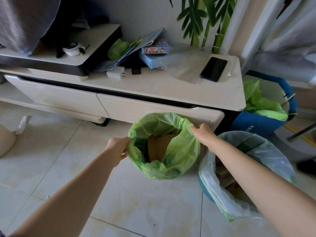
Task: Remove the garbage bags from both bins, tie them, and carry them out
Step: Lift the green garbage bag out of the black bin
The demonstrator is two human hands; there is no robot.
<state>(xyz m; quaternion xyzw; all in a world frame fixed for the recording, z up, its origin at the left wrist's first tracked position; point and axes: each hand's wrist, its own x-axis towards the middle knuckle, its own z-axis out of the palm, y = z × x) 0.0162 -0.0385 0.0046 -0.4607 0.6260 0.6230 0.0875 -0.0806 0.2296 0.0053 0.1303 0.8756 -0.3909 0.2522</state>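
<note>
At the centre of the frame a green garbage bag (164,146) stands open on the tiled floor (68,151), brown cardboard (158,147) showing inside. The left hand (118,149) pinches the bag's left rim, the right hand (204,134) grips its upper right rim. At lower right, a pale translucent bag (248,175) lines a blue bin (205,192). Above, a phone (213,69) lies on the white surface (153,84).

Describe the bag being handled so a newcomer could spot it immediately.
Start at the long white cabinet against the wall. On the tiled floor before its right-hand drawer stands a bin lined with the green bag, both hands pinching its rim. Unlike the pale, translucent bag to its right, it is solid lime green, with brown cardboard inside.
</note>
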